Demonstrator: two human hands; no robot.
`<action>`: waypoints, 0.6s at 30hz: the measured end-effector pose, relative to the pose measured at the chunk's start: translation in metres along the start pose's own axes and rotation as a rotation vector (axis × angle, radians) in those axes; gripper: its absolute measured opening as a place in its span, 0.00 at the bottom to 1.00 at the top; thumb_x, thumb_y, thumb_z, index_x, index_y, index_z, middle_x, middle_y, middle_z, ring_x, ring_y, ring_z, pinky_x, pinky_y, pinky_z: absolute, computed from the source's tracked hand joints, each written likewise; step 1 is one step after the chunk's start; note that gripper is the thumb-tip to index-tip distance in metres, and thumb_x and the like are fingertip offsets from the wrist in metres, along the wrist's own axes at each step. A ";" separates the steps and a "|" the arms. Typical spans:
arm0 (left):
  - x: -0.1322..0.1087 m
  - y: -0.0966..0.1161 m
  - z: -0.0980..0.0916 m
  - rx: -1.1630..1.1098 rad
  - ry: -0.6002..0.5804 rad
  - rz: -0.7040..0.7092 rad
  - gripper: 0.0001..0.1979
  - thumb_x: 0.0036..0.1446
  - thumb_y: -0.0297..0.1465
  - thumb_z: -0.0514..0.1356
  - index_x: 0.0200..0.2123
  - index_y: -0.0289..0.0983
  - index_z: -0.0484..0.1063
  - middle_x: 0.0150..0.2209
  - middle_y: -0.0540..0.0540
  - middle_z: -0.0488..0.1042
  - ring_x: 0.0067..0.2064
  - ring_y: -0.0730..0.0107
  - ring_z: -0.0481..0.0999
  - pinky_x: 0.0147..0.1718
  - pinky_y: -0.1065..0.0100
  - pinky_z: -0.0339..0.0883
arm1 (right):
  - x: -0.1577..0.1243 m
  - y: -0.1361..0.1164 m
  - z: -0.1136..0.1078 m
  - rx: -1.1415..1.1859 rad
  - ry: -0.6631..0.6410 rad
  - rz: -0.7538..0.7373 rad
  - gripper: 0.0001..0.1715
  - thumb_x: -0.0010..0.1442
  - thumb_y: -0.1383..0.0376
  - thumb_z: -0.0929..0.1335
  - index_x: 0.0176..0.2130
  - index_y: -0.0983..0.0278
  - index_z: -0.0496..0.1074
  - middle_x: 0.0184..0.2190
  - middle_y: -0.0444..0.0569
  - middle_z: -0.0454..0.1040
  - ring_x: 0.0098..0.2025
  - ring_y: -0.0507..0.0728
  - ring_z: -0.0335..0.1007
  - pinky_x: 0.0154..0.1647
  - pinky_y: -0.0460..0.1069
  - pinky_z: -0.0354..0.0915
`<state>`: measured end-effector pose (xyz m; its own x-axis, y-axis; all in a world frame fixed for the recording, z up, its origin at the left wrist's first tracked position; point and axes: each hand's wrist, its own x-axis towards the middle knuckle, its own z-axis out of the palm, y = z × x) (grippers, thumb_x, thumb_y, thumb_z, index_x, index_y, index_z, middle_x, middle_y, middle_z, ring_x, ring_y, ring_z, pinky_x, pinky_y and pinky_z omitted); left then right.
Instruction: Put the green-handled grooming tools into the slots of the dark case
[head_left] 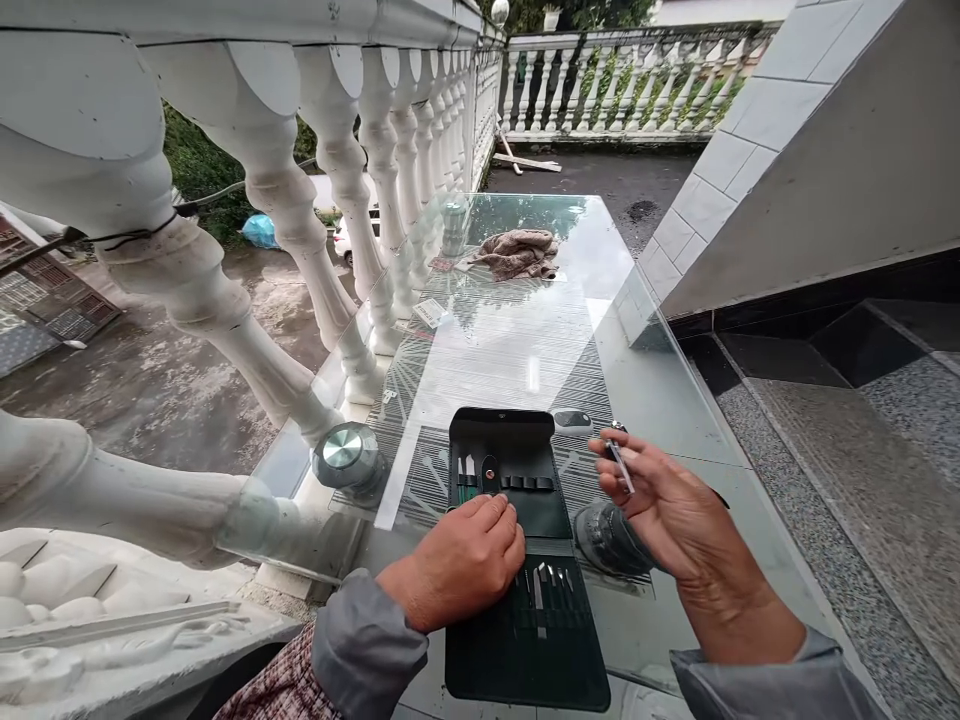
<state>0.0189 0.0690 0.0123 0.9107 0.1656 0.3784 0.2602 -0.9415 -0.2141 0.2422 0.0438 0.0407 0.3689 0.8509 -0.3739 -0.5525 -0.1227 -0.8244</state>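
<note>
Pinching metal tool (621, 466): right hand (667, 505); left hand (469, 555) curled, grip unclear. Slotted tools (538, 590) sat in case (525, 675), not yet closed.

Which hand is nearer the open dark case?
Left: the left hand is over the case; the right hand is off to its right, holding a small metal tool.

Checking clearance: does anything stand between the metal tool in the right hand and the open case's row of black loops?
Nothing visible stands between the metal tool in the right hand and the row of black loops. The left hand lies over the case, nearer the wearer, off the direct line.
</note>
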 end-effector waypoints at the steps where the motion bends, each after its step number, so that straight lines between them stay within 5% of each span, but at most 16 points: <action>1: 0.001 0.000 0.000 -0.001 0.008 -0.002 0.10 0.60 0.22 0.50 0.39 0.28 0.70 0.41 0.37 0.74 0.45 0.60 0.73 0.44 0.62 0.68 | -0.001 0.006 0.007 -0.061 -0.038 0.003 0.17 0.43 0.66 0.73 0.36 0.65 0.74 0.35 0.49 0.75 0.27 0.48 0.68 0.27 0.43 0.70; 9: -0.001 0.002 0.004 -0.004 -0.013 -0.006 0.10 0.60 0.21 0.49 0.37 0.28 0.70 0.39 0.38 0.74 0.45 0.59 0.73 0.41 0.62 0.69 | 0.004 0.046 0.035 -0.633 -0.070 -0.402 0.18 0.50 0.56 0.69 0.39 0.62 0.71 0.33 0.48 0.75 0.35 0.56 0.72 0.40 0.54 0.67; 18: -0.002 0.004 0.008 -0.019 -0.062 -0.019 0.09 0.60 0.22 0.50 0.39 0.28 0.69 0.41 0.37 0.73 0.46 0.60 0.72 0.44 0.61 0.68 | 0.024 0.065 0.043 -0.615 -0.009 -0.489 0.15 0.49 0.57 0.70 0.36 0.63 0.71 0.33 0.48 0.76 0.35 0.56 0.72 0.37 0.52 0.68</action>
<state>0.0202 0.0673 0.0038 0.9238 0.2011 0.3259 0.2724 -0.9433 -0.1900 0.1828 0.0778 -0.0035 0.4561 0.8850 0.0936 0.1849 0.0086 -0.9827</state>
